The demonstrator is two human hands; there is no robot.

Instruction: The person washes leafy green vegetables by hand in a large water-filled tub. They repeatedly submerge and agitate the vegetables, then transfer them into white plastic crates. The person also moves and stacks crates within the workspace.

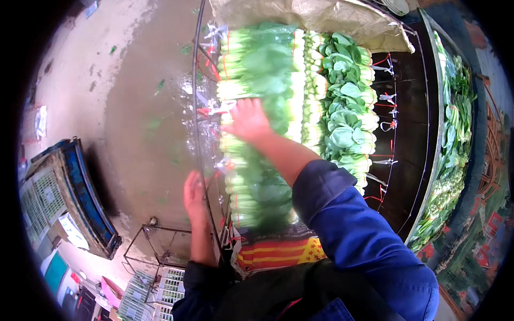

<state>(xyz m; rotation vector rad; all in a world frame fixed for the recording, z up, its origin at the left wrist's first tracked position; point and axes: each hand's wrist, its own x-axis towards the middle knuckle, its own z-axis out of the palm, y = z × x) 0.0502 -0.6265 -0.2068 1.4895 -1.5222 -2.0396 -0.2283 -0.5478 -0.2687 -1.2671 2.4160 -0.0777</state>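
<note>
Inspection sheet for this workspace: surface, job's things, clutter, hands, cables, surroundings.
Surface: brown floor, shiny in places.
Job's things: leafy green bundles in rows inside a metal frame.
Clutter: leaf scraps on the floor.
Right hand: on the left-hand row of bundles; grip unclear.
Left hand: beside the frame's left bar, blurred; contact unclear.
Cables: nothing seen; red and white ties along the frame.
Surroundings: plastic crates lower left, more greens at right.

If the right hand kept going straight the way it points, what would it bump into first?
Probably the pale stalks just beyond the right hand, though depth is unclear.
</note>
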